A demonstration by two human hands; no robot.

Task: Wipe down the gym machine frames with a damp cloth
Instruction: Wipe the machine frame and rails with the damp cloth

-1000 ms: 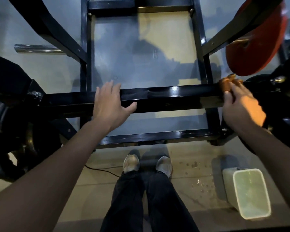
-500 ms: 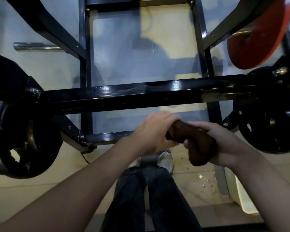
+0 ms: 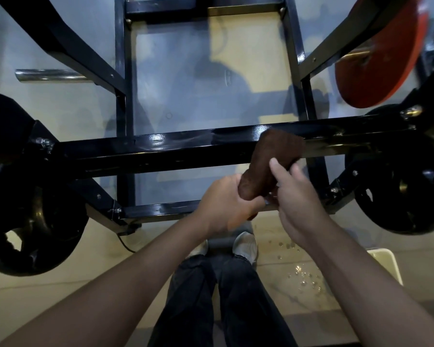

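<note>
Both hands grip one cloth (image 3: 271,169) | black plates: two

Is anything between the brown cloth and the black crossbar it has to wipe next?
Nothing visible. The brown cloth, gripped by the left hand and pinched by the right hand, is held up just in front of the glossy black crossbar, with no object between them.

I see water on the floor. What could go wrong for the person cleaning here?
Droplets lie on the floor beside the shoes, so a step right might slip. Both hands, left hand and right hand, hold the cloth, so neither steadies against the black bar.
</note>
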